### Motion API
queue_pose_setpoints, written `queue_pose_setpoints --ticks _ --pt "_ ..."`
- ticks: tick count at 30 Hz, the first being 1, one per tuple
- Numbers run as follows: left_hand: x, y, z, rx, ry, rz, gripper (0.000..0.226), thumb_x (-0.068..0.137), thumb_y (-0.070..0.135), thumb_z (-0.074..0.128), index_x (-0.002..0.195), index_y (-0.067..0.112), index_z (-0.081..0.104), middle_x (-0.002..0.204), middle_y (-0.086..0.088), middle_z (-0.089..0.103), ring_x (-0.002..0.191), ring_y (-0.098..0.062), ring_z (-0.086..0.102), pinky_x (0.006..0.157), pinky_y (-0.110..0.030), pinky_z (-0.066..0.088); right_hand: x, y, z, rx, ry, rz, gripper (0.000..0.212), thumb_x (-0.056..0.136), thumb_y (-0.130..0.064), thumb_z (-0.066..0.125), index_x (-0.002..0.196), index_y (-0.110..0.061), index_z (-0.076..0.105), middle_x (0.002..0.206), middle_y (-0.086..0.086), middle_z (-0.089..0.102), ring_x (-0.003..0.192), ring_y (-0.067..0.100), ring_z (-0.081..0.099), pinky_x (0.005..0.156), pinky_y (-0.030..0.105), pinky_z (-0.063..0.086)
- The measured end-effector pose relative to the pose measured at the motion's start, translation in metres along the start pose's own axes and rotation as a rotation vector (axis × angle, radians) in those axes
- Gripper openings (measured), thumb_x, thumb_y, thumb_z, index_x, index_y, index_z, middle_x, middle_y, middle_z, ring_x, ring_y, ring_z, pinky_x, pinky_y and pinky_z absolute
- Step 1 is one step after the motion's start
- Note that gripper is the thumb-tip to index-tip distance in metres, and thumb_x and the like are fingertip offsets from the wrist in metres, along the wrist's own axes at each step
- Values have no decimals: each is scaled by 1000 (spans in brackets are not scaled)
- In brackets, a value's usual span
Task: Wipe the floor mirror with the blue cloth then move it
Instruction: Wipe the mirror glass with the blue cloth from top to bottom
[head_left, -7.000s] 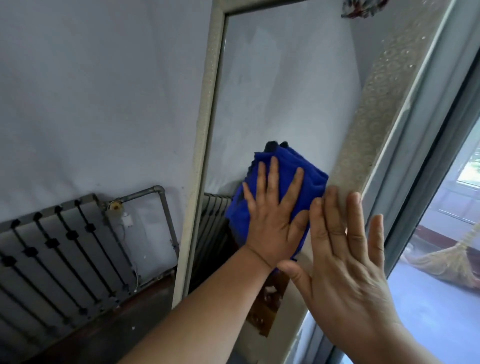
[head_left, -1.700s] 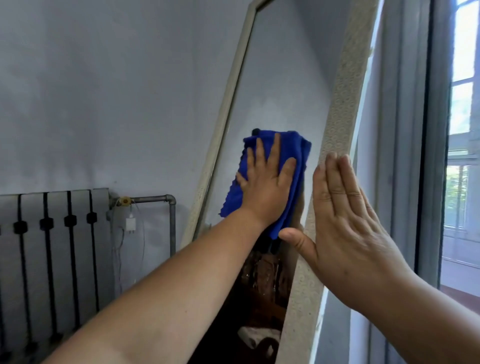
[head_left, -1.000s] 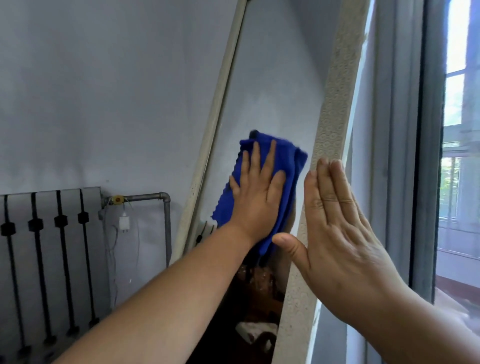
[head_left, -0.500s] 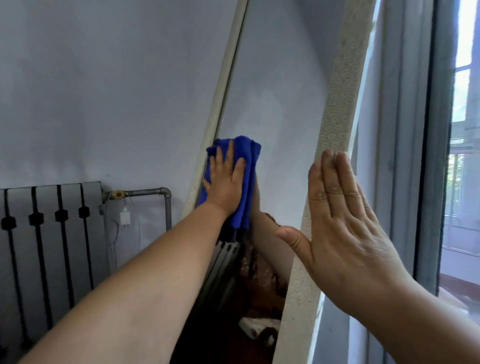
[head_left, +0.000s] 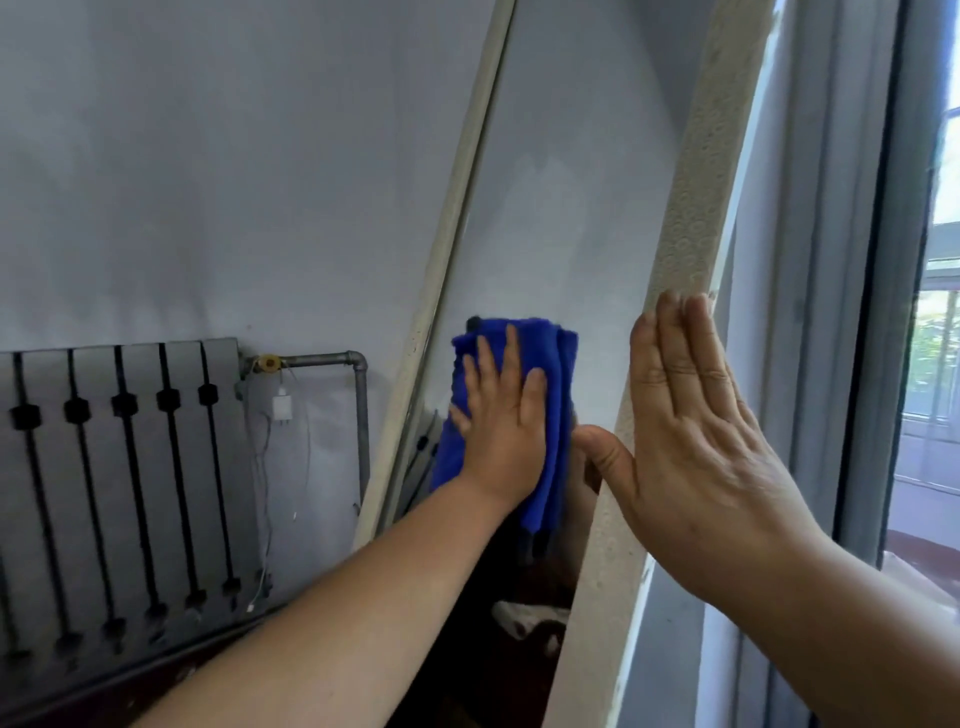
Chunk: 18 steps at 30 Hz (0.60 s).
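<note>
Leaning floor mirror (head_left: 561, 218) could slide or tip if flat, spread right hand (head_left: 696, 447) eases off right frame while spread left hand (head_left: 501, 421) presses blue cloth (head_left: 558, 395) mid-glass.

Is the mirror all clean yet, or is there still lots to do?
Not finished. The left hand is pressing the blue cloth flat on the mirror glass, so wiping is under way. How much glass is already clean cannot be told. The right hand lies flat on the mirror frame, steadying it. The mirror leans by the wall beside the radiator, so moving it remains.
</note>
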<state>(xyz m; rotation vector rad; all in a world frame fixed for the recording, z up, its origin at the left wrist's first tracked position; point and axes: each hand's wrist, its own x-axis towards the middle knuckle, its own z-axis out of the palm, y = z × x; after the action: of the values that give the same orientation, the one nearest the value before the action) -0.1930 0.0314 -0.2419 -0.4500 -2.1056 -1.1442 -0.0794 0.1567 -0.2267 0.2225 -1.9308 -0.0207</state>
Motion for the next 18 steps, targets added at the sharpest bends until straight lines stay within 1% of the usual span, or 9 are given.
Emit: queue_pose_setpoints --ticks 3,5,6,7,9,11,14,15,18 --pt "-4 21 1 51 -66 249 54 97 54 9 148 46 -8 163 11 -16 147 -8 -23 115 -50 -20 -6 -4 3 30 -37 19 74 100 -47 23 152 3 8 162 20 3 151 27 -7 120 36 -4" --pt "-37 6 4 97 -96 382 56 97 54 8 151 41 -2 164 7 -12 149 -11 -21 116 -51 -18 -10 -8 4 39 -47 29 72 100 -44 26 152 1 4 162 18 0 151 25 -10 120 36 -5" --pt "-60 -9 6 114 -115 409 58 98 55 7 153 38 1 165 6 -11 149 -13 -19 117 -53 -16 -14 -11 6 33 -58 24 73 100 -46 27 153 1 6 162 18 0 151 26 -10 120 38 -4" --pt "-84 -29 6 133 -152 399 59 98 56 6 154 38 0 165 5 -12 150 -16 -18 117 -56 -14 -20 -13 7 25 -76 19 76 100 -49 26 153 1 8 162 19 1 151 28 -9 120 41 -3" --pt "-128 -71 5 189 -233 339 60 97 60 5 152 41 -9 164 5 -17 150 -19 -20 116 -64 -9 -36 -18 10 21 -106 -1 82 98 -57 25 153 2 13 162 19 4 151 31 -6 120 47 2" --pt "-141 -94 -2 233 -273 285 61 94 66 5 148 47 -19 161 7 -24 148 -18 -25 115 -64 -9 -53 -21 14 28 -113 -34 84 97 -60 26 152 3 19 162 20 10 151 33 -1 119 51 6" --pt "-81 -80 -7 181 -185 164 59 93 65 11 140 57 -24 159 10 -29 146 -10 -28 116 -58 -15 -65 -22 15 -7 -96 -58 85 95 -60 28 150 5 25 160 22 15 150 36 7 119 53 13" --pt "-48 -73 -9 134 -125 97 58 94 62 14 141 56 -21 160 10 -25 147 -10 -26 117 -57 -14 -66 -23 16 -18 -92 -59 85 95 -59 29 149 6 25 160 23 15 150 36 8 119 54 15" --pt "26 -70 -19 32 -16 -74 64 93 58 15 151 42 -6 164 5 -12 150 -15 -15 117 -60 -7 -64 -25 16 -27 -86 -52 85 95 -58 29 149 8 25 159 24 16 150 36 10 118 54 17"
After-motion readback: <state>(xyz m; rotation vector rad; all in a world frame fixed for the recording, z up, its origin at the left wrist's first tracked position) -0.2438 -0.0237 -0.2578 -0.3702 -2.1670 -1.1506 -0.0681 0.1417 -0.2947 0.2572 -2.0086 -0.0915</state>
